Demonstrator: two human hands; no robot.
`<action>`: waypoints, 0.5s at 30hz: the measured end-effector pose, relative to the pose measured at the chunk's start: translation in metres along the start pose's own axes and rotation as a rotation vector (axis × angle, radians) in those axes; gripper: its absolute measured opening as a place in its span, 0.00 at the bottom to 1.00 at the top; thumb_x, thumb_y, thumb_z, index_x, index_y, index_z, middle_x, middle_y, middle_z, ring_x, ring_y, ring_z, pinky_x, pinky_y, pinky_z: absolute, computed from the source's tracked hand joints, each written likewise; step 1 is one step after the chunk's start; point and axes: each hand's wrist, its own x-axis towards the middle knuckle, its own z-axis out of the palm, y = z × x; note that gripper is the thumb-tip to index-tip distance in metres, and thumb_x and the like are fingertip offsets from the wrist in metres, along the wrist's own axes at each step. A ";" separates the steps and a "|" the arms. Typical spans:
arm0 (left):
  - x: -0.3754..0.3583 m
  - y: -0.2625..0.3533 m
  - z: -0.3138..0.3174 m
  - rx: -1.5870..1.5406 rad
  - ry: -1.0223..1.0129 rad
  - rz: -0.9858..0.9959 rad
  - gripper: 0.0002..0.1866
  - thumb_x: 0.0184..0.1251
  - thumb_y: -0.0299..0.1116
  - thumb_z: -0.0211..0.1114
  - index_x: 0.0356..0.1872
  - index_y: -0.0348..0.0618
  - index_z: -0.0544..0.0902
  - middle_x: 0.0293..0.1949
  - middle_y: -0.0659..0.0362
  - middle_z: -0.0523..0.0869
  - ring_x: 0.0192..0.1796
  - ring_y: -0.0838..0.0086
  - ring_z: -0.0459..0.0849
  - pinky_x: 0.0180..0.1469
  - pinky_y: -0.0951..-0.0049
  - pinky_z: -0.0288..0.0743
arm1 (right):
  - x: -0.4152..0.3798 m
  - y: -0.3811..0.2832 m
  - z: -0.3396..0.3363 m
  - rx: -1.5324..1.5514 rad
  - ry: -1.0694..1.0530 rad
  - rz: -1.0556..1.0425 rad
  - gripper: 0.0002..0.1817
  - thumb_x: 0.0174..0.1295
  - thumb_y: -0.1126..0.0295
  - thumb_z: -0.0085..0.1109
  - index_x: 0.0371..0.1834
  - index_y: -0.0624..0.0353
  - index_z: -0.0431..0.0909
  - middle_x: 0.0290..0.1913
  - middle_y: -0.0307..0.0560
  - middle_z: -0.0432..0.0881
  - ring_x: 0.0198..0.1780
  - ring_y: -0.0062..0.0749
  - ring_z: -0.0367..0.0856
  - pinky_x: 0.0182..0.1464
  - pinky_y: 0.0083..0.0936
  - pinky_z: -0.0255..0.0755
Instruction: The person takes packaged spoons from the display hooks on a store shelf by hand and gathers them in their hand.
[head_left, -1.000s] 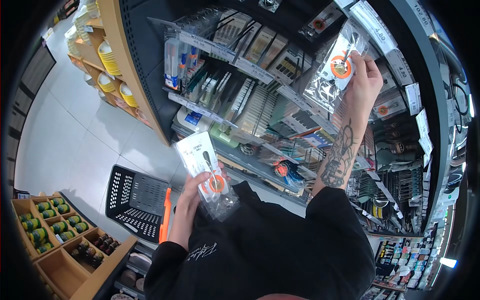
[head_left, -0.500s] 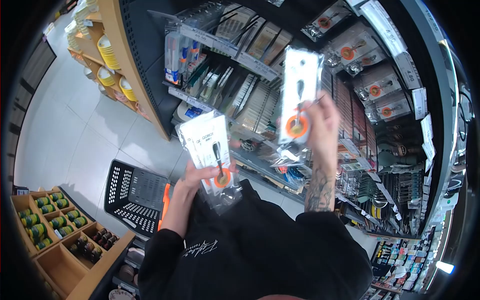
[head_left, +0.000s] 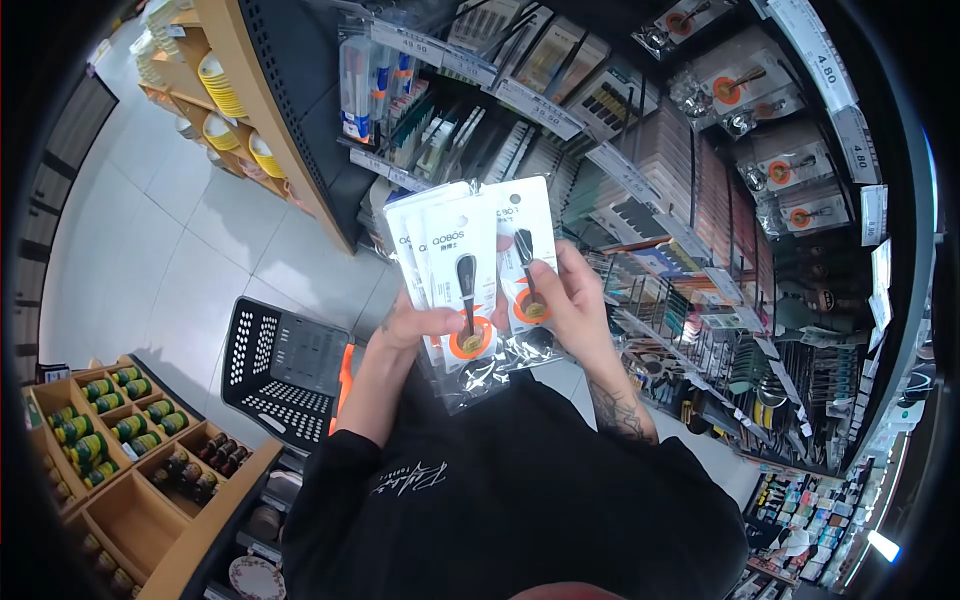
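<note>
My left hand [head_left: 408, 328] grips a fanned stack of packaged spoons [head_left: 462, 225], thumb across the front. Each white card in clear plastic carries a black-handled spoon over an orange circle. My right hand [head_left: 575, 310] pinches another packaged spoon [head_left: 526, 205] by its right side, with the thumb on its front. This pack stands upright beside the stack, its left edge overlapping or touching it. The fingers behind the cards are mostly hidden.
Hanging packs of similar spoons [head_left: 740, 85] and price tags line the rack ahead and right. A black shopping basket [head_left: 285, 370] with an orange handle is on the floor at left. Wooden bins [head_left: 130, 520] hold jars lower left; bowls [head_left: 222, 95] fill a wooden shelf upper left.
My right hand has come down and left from the rack, bringing its packaged spoon beside the stack. My left hand has shifted slightly to the right, and the stack stands more squarely toward me.
</note>
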 end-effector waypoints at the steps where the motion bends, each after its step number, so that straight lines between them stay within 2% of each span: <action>1: -0.001 -0.002 -0.001 -0.014 0.009 -0.009 0.49 0.46 0.41 0.73 0.71 0.28 0.64 0.33 0.42 0.83 0.36 0.58 0.85 0.44 0.59 0.78 | 0.000 0.000 0.001 -0.018 -0.001 0.008 0.12 0.76 0.72 0.52 0.56 0.67 0.73 0.48 0.41 0.81 0.47 0.14 0.77 0.48 0.17 0.72; 4: 0.000 -0.006 -0.002 -0.116 0.031 -0.042 0.50 0.46 0.42 0.73 0.72 0.28 0.64 0.32 0.43 0.82 0.36 0.58 0.84 0.44 0.59 0.77 | 0.001 -0.002 0.004 -0.059 -0.002 0.005 0.14 0.77 0.72 0.52 0.59 0.68 0.73 0.48 0.41 0.81 0.49 0.16 0.77 0.51 0.19 0.72; 5: 0.000 -0.007 -0.004 -0.116 0.028 -0.045 0.50 0.46 0.42 0.73 0.72 0.28 0.64 0.32 0.43 0.82 0.36 0.58 0.84 0.44 0.59 0.77 | 0.002 -0.003 0.006 -0.049 0.008 -0.020 0.14 0.77 0.71 0.52 0.59 0.67 0.74 0.48 0.40 0.80 0.46 0.14 0.76 0.47 0.17 0.71; 6: 0.000 -0.009 -0.007 -0.140 0.006 -0.029 0.49 0.46 0.40 0.74 0.71 0.27 0.65 0.36 0.42 0.83 0.37 0.57 0.85 0.42 0.61 0.78 | 0.001 -0.003 0.007 -0.040 0.021 -0.044 0.14 0.77 0.71 0.51 0.60 0.67 0.74 0.48 0.38 0.80 0.42 0.11 0.75 0.43 0.14 0.70; 7: 0.001 -0.008 -0.008 -0.162 -0.016 -0.008 0.48 0.46 0.37 0.75 0.70 0.25 0.66 0.41 0.42 0.84 0.38 0.56 0.87 0.40 0.62 0.80 | 0.002 -0.004 0.007 -0.042 0.025 -0.046 0.14 0.77 0.71 0.51 0.60 0.67 0.74 0.48 0.38 0.80 0.42 0.11 0.75 0.43 0.14 0.70; 9: 0.000 -0.003 -0.002 -0.181 0.005 -0.011 0.48 0.46 0.37 0.75 0.70 0.25 0.65 0.41 0.42 0.84 0.38 0.56 0.87 0.41 0.62 0.80 | 0.004 -0.007 0.005 -0.013 0.015 -0.018 0.14 0.77 0.70 0.51 0.59 0.68 0.74 0.47 0.41 0.82 0.47 0.15 0.78 0.48 0.17 0.74; 12: 0.000 0.003 -0.001 -0.198 0.033 0.007 0.49 0.47 0.36 0.75 0.72 0.27 0.64 0.41 0.42 0.84 0.40 0.57 0.86 0.43 0.60 0.79 | 0.008 -0.002 0.001 0.034 0.001 0.005 0.15 0.78 0.70 0.51 0.60 0.68 0.74 0.47 0.41 0.83 0.46 0.15 0.79 0.46 0.16 0.74; 15: -0.001 0.010 -0.004 -0.154 -0.025 -0.013 0.48 0.47 0.35 0.75 0.72 0.28 0.64 0.42 0.43 0.84 0.40 0.57 0.86 0.45 0.61 0.79 | 0.010 -0.009 0.007 0.002 0.039 -0.022 0.14 0.79 0.69 0.48 0.58 0.68 0.77 0.45 0.39 0.84 0.45 0.13 0.78 0.46 0.15 0.74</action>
